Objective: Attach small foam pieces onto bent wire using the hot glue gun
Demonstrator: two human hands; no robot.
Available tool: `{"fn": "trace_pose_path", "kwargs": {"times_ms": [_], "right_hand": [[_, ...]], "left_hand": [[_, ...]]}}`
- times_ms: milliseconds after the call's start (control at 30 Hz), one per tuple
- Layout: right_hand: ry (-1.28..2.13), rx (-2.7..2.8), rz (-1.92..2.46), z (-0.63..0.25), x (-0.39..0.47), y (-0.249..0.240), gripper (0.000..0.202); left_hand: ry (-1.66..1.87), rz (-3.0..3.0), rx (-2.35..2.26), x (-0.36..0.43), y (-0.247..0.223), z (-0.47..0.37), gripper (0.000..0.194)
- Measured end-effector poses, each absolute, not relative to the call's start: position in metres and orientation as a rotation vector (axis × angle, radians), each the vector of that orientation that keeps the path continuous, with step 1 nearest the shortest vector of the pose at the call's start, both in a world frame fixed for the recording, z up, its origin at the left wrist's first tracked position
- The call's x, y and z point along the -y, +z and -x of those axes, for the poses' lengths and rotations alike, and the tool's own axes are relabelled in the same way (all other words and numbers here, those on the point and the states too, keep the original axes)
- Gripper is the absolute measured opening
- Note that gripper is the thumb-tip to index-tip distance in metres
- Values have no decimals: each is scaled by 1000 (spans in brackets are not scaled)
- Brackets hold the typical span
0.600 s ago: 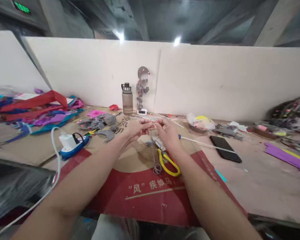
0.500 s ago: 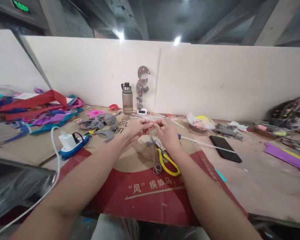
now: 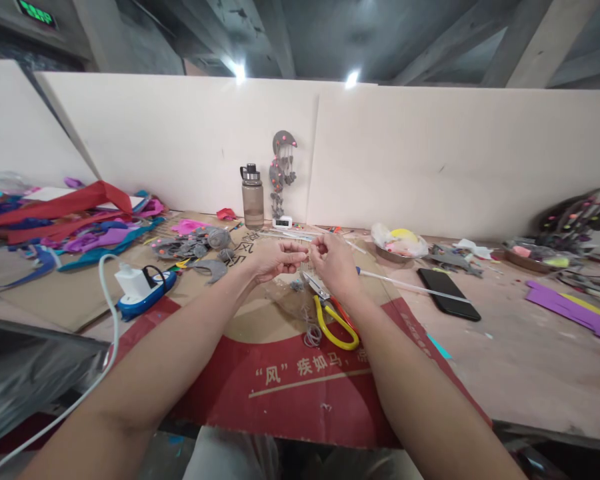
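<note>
My left hand (image 3: 281, 259) and my right hand (image 3: 330, 261) meet almost fingertip to fingertip over the cardboard. Both are closed in a pinch; whatever lies between the fingers is too small to make out. Below them, a thin grey thread (image 3: 312, 335) lies loosely coiled, its strand running up toward the hands. Scissors (image 3: 336, 325) with yellow and red handles rest beside my right wrist, blades pointing at the fingers. A small grey-blue scrap (image 3: 297, 285) sits on clear plastic (image 3: 280, 301) under my left hand.
Red-printed cardboard (image 3: 310, 413) covers the near table. To the left are a blue power strip (image 3: 147, 295), grey felt pieces (image 3: 190, 243) and coloured fabric (image 3: 80, 213). A bottle (image 3: 253, 200) and hanging felt ornament (image 3: 283, 173) stand behind. A phone (image 3: 449, 295) and plastic-wrapped bowl (image 3: 399, 243) lie right.
The fingers of both hands have shifted slightly and still pinch close together. More of the scissors' red handle shows beside my right wrist. The view has moved a little.
</note>
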State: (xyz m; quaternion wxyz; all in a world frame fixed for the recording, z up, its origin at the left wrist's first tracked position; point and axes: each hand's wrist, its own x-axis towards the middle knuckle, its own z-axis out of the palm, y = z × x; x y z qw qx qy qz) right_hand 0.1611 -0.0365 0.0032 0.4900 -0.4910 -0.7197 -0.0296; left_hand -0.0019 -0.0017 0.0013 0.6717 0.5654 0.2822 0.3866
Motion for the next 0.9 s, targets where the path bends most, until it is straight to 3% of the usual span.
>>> {"fn": "trace_pose_path", "kwargs": {"times_ms": [200, 367, 667, 900], "right_hand": [[108, 1732, 1091, -162, 35, 1, 10], [74, 1724, 1054, -158, 38, 0, 1], [116, 1786, 1005, -160, 38, -1, 12], [65, 1831, 1075, -161, 36, 1, 9]], "left_hand": [[915, -1308, -624, -2, -1, 2, 32], [929, -1363, -632, -3, -1, 4, 29], [903, -1318, -643, 0, 3, 5, 32], [863, -1403, -677, -1, 4, 7, 36]]}}
